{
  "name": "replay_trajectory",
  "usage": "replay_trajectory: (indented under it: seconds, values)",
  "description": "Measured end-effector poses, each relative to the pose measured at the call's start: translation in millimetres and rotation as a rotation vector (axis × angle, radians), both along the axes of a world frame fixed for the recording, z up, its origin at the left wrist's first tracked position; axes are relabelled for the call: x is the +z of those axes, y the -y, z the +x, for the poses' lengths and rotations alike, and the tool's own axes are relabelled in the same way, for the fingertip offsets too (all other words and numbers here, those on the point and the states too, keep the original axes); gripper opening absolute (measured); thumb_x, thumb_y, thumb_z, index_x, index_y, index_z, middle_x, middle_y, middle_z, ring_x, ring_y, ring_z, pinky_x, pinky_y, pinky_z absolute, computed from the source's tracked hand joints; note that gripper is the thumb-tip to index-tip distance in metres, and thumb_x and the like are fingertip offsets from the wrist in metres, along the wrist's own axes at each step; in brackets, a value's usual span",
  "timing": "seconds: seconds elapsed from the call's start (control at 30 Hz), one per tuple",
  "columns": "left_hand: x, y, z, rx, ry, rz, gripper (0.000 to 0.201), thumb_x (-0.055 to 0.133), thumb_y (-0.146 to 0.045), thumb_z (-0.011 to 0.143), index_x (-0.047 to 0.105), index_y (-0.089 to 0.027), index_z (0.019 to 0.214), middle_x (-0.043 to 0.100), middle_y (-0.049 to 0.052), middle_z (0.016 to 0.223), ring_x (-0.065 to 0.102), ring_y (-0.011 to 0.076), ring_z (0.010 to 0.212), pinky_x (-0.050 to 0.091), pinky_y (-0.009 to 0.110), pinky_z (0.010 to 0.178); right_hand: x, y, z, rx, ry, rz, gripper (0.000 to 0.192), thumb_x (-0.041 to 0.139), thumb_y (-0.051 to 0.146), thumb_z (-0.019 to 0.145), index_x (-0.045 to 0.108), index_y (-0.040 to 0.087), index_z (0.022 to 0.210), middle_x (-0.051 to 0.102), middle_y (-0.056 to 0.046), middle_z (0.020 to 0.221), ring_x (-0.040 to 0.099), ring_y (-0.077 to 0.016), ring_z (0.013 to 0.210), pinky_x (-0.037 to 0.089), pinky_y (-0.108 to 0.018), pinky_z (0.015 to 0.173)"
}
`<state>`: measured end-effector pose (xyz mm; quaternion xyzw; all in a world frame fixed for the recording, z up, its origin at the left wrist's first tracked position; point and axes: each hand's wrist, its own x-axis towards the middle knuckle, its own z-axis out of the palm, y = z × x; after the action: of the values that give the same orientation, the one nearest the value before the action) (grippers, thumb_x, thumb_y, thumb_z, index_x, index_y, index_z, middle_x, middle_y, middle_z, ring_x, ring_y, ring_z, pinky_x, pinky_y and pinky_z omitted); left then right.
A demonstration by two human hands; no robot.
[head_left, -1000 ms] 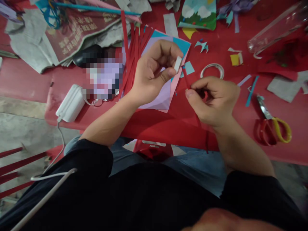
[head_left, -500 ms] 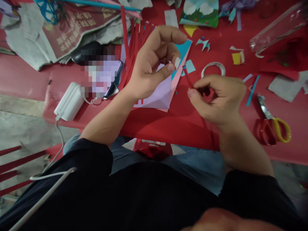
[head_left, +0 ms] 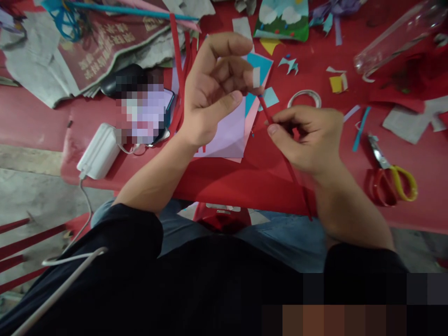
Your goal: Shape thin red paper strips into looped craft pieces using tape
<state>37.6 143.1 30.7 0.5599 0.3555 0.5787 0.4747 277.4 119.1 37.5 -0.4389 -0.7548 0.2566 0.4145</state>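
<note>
right hand (head_left: 308, 137) pinching red paper strip (head_left: 271, 116) above desk (head_left: 266, 182) | left hand (head_left: 213, 88) half-open, white tape piece (head_left: 256, 77) sticking to fingertip | strip looking light, floppy, tearable; gripping near its tip is suiting best

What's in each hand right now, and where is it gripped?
Right hand pinches a red paper strip near its top end. Left hand has a small white tape piece stuck on a fingertip.
</note>
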Motion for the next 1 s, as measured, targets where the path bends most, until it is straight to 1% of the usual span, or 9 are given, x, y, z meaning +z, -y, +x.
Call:
replay_trajectory:
  seconds: [0.13,0.23,0.3,0.43,0.53,0.7,0.83,0.9,1.0]
  values:
    - [-5.9,0,-3,-0.004,-0.085,0.029,0.045,0.073,-0.031,0.1,0.067,-0.036,0.144,0.073,0.0,0.121,0.083,0.0286,0.121,0.068,0.048,0.108,-1.7,-1,-1,-0.025,-0.007,-0.027,0.019,0.079,0.042,0.099,0.078,0.03,0.085,0.067,-0.001,0.068,0.058,-0.019,0.058,0.052,-0.039,0.056]
    - [-13.0,-1,-4,-0.06,-0.108,0.185,0.043,0.076,-0.043,0.099,0.07,-0.038,0.141,0.07,0.001,0.125,0.082,0.0295,0.123,0.067,0.052,0.109,-4.3,-2,-3,-0.034,-0.024,-0.048,0.02,0.079,0.044,0.098,0.077,0.03,0.084,0.068,-0.001,0.068,0.057,-0.0191,0.058,0.05,-0.039,0.056]
    - [-14.7,1,-1,-0.03,-0.149,0.235,0.041,0.076,-0.049,0.1,0.07,-0.037,0.139,0.069,0.002,0.129,0.081,0.0305,0.127,0.065,0.054,0.115,-7.0,-3,-5,-0.032,-0.037,-0.074,0.02,0.079,0.044,0.098,0.077,0.029,0.084,0.07,-0.001,0.07,0.059,-0.019,0.059,0.05,-0.038,0.057]
    - [-9.3,13,16,0.135,-0.19,0.067,0.063,0.085,-0.05,0.095,0.059,-0.041,0.152,0.064,0.004,0.156,0.066,0.0354,0.155,0.062,0.051,0.125,-14.4,-3,-9,-0.052,-0.083,-0.089,0.017,0.08,0.043,0.097,0.08,0.028,0.09,0.075,-0.001,0.075,0.063,-0.0188,0.062,0.051,-0.036,0.058]
    - [-8.3,19,33,0.146,-0.036,0.047,0.074,0.088,-0.038,0.093,0.052,-0.046,0.157,0.051,-0.001,0.175,0.055,0.0322,0.167,0.066,0.046,0.121,-21.1,-3,-12,-0.026,-0.13,-0.094,0.016,0.083,0.043,0.096,0.082,0.027,0.094,0.076,-0.001,0.077,0.065,-0.0181,0.064,0.054,-0.035,0.061]
    - [-16.1,16,41,0.206,0.022,-0.117,0.085,0.092,-0.03,0.084,0.053,-0.054,0.155,0.066,-0.003,0.163,0.054,0.0266,0.166,0.073,0.039,0.108,-26.4,-2,-15,0.039,-0.123,-0.164,0.023,0.089,0.049,0.094,0.082,0.027,0.093,0.078,-0.001,0.079,0.07,-0.0197,0.067,0.058,-0.037,0.064]
    - [-18.2,15,35,0.133,0.019,-0.204,0.085,0.091,-0.025,0.083,0.056,-0.052,0.156,0.07,-0.002,0.157,0.062,0.0291,0.158,0.073,0.039,0.104,-18.2,-5,-10,-0.084,-0.115,-0.127,0.027,0.085,0.055,0.101,0.08,0.028,0.096,0.079,-0.003,0.084,0.068,-0.0196,0.069,0.059,-0.038,0.066]
    - [-22.5,15,34,0.049,0.023,-0.223,0.085,0.09,-0.023,0.083,0.057,-0.049,0.157,0.071,0.001,0.156,0.07,0.0291,0.148,0.073,0.039,0.104,-13.0,-10,-4,-0.17,-0.155,-0.081,0.024,0.083,0.053,0.105,0.08,0.029,0.105,0.079,-0.004,0.091,0.066,-0.0179,0.07,0.056,-0.036,0.065]
    - [-39.9,11,37,-0.121,0.013,-0.188,0.086,0.088,-0.028,0.089,0.051,-0.042,0.165,0.072,0.005,0.153,0.079,0.0236,0.128,0.071,0.039,0.106,-10.0,-21,9,-0.144,-0.186,0.01,0.035,0.085,0.06,0.103,0.081,0.03,0.12,0.075,-0.002,0.091,0.059,-0.0146,0.065,0.047,-0.034,0.057]
